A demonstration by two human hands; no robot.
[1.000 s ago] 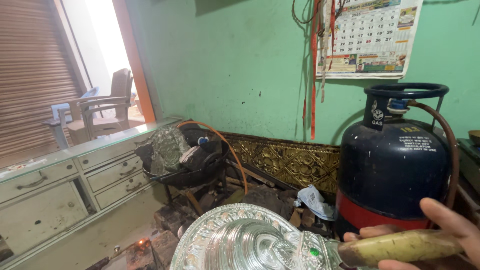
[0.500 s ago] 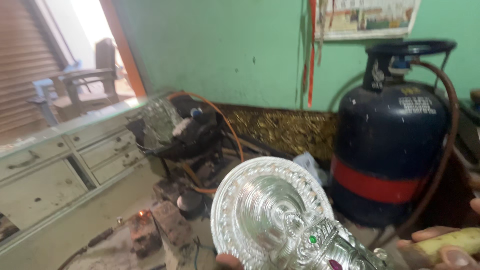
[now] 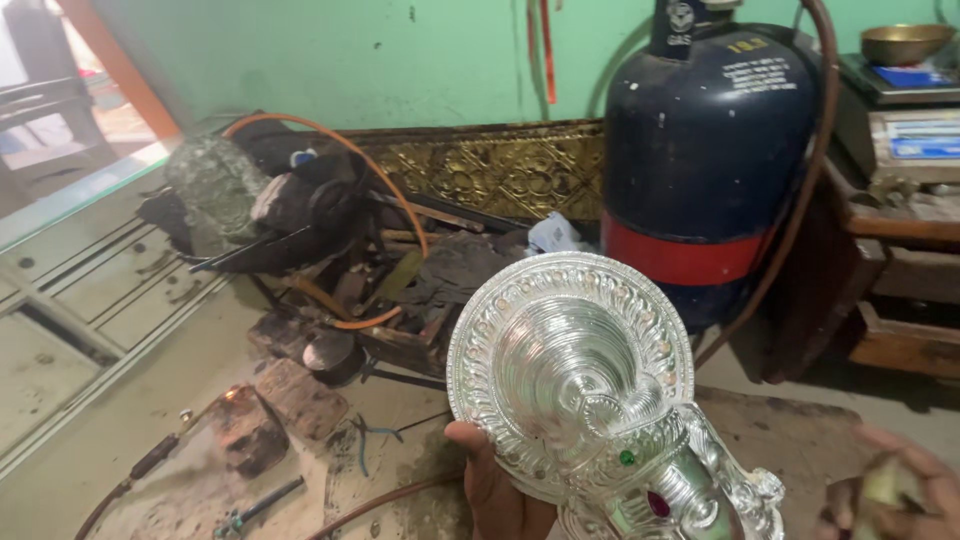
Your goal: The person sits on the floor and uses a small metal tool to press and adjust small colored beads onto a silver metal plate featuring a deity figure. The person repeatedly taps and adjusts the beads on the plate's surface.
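As the head camera looks down, the left hand (image 3: 492, 492) grips the lower edge of a silver embossed ornament (image 3: 590, 400), thumb pressed on its rim, tilting the round halo face-up near centre, apparently for inspection; a small green and a red stone show near its base. The right hand (image 3: 900, 490), blurred at near right, is closed around a yellowish object (image 3: 885, 485). Far behind stands a dark blue gas cylinder (image 3: 705, 160) with a red band, hose (image 3: 810, 150) attached. Left, a torch (image 3: 170, 450) lies on the sooty floor (image 3: 150, 380) beside bricks (image 3: 300, 395).

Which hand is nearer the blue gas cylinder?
Left. The left hand sits below the gas cylinder, holding the silver ornament; the right hand is at the bottom-right corner.
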